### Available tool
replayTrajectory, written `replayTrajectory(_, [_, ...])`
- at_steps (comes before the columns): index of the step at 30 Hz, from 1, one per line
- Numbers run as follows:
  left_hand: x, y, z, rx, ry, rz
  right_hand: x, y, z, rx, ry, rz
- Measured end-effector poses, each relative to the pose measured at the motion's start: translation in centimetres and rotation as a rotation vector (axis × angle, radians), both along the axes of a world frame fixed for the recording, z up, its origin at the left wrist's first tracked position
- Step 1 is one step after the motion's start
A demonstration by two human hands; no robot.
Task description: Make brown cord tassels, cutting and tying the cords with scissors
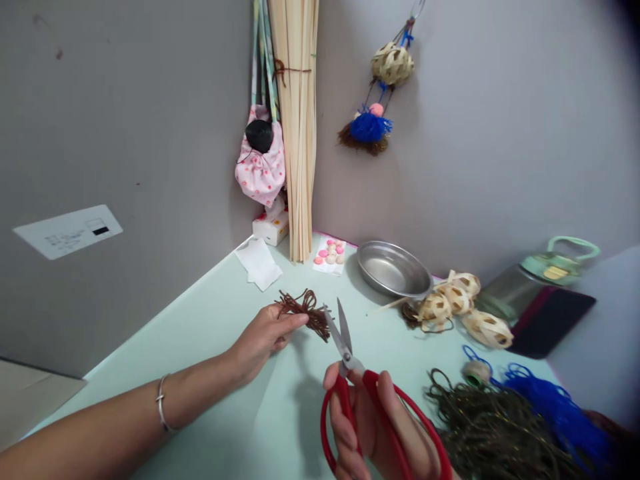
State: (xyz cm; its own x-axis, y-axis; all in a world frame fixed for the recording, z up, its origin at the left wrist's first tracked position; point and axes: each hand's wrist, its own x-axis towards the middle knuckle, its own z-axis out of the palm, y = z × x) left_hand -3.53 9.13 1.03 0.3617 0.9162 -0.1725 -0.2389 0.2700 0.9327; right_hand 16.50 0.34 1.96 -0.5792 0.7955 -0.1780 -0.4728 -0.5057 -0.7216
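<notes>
My left hand pinches a small bundle of brown yarn above the pale green table. My right hand grips red-handled scissors, whose short metal blades are parted and point up at the frayed end of the bundle. The blade tips lie right beside the yarn strands. A silver bangle sits on my left wrist.
A steel bowl, woven bamboo balls, a brown yarn heap and blue yarn lie to the right. Bamboo strips lean in the corner by a pink pouch. A jar and dark phone sit far right.
</notes>
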Motion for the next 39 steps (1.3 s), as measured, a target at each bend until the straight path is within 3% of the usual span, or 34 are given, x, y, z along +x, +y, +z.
replayTrajectory(7, [0.2,0.1,0.1,0.052,0.089,0.019,-0.4,-0.2,-1.1,-0.022,0.014,0.053])
replayTrajectory(12, [0.2,0.2,0.0,0.158,0.086,0.038,-0.2,-0.3,0.4,-0.031,-0.031,0.051])
replayTrajectory(18, [0.2,0.1,0.3,0.17,0.091,0.047,-0.2,-0.5,1.6,-0.047,-0.06,0.029])
replayTrajectory(25, [0.0,-0.1,0.7,0.186,0.127,0.047,-0.8,-2.1,1.3,-0.086,-0.063,0.007])
replayTrajectory(34, [0.1,-0.3,0.4,0.233,0.165,0.036,-0.8,-0.1,-0.1,-0.059,-0.051,0.023])
replayTrajectory(39, [0.4,-1.0,-0.6,0.279,0.085,-0.053,-1.0,0.0,-0.2,-0.073,-0.058,0.025])
